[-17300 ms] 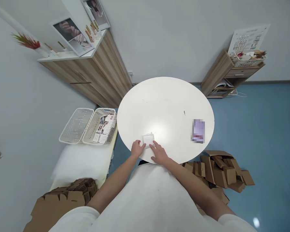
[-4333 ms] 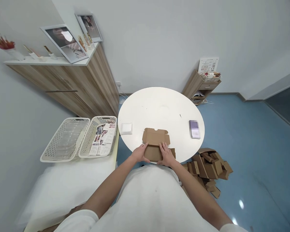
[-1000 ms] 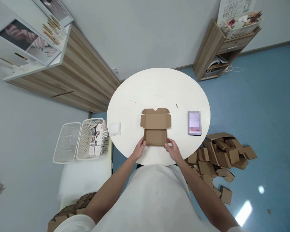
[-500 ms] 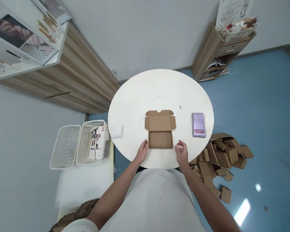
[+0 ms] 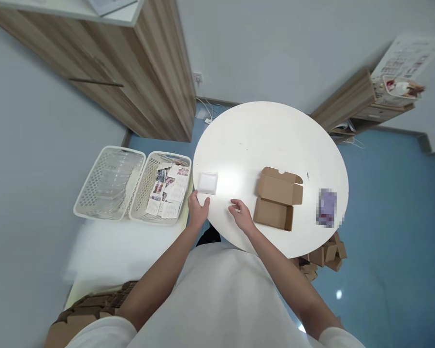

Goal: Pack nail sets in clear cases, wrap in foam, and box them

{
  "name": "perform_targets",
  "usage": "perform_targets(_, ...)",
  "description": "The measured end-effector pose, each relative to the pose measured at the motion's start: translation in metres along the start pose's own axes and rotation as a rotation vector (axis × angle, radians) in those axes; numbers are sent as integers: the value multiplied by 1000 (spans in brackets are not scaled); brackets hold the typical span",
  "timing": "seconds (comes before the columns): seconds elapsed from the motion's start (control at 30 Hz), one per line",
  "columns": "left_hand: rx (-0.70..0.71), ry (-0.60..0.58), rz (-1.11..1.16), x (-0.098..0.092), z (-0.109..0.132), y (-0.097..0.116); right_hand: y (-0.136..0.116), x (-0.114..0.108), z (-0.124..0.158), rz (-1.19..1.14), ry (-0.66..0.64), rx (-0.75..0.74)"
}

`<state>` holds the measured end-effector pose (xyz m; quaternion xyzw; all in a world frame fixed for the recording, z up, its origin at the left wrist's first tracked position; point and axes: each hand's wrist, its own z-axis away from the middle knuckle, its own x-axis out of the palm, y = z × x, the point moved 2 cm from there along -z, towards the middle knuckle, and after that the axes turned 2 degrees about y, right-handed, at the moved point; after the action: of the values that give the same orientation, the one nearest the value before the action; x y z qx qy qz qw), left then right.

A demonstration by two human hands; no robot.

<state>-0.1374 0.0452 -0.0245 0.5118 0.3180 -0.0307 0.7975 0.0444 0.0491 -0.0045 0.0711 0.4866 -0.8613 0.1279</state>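
Observation:
My left hand (image 5: 198,209) is at the left edge of the round white table (image 5: 271,130), thumb and fingers apart, just below a small square white packet (image 5: 207,183). Whether its fingertips touch the packet I cannot tell. My right hand (image 5: 242,215) hovers over the table between the packet and an open cardboard box (image 5: 273,213), its fingers loosely bent with nothing in them. The box lies with its lid folded back, and its inside looks bare. Toward the table's right side lies a purple item (image 5: 326,208), blurred by pixelation.
Left of the table stand a white basket (image 5: 137,220) of printed cards and another basket (image 5: 80,205) with clear plastic pieces. Cardboard boxes (image 5: 328,253) lie on the floor at right, more boxes (image 5: 83,314) at lower left. A wooden cabinet (image 5: 155,72) stands behind.
My view has turned left. Both hands have left the sides of the cardboard box and moved left, the left one to the white packet. The box now sits slightly turned.

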Motion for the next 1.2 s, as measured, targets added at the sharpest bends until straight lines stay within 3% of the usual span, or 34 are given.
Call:
perform_targets(0.23, 33, -148, -22, -2, -36, 0, -22, 49, -43, -61, 4, 25)
perform_targets(0.57, 8, -244, -35, -4, -44, 1, -32, 73, -44, -153, -8, 64)
perform_targets(0.73, -40, -236, 83, -1, -38, -13, -25, 67, -44, -207, 19, 96)
perform_targets(0.93, -143, -268, 160, 4, -22, -22, 0, 50, -33, -207, 89, 167)
perform_targets(1.2, -117, -233, 166, 20, 20, -3, 17, 10, -5, -214, 97, 83)
